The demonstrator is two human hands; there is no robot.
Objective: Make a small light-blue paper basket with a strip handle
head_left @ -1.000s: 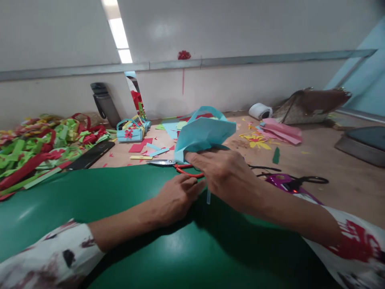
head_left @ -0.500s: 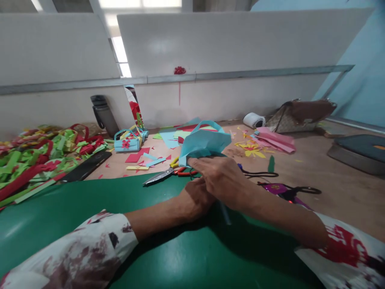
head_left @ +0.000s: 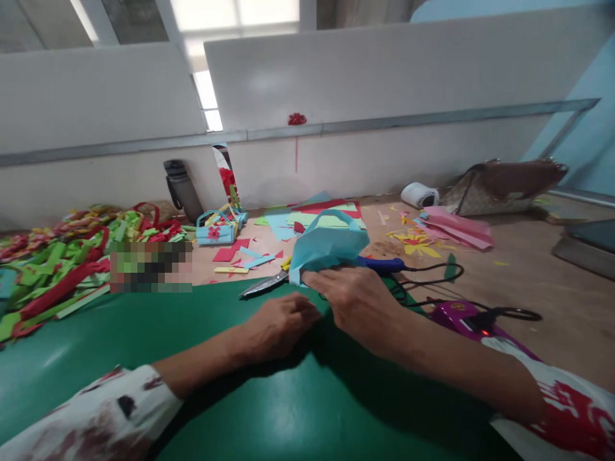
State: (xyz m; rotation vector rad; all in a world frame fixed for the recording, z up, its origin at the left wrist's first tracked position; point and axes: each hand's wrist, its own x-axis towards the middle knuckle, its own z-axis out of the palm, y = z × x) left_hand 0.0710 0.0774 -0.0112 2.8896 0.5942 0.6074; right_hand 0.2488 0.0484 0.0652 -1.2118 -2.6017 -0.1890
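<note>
Mid-frame, I saw the right hand clamped low on the blue paper bag, presumably sparing its top. The left hand lay curled; I couldn't tell its grip.

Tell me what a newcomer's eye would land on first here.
Most likely the light-blue paper bag in the middle, held near its lower edge by the right hand, with a glossy green surface spreading across the foreground. Next would probably come the heap of colourful paper strips at far left and the purple power strip at right.
</note>
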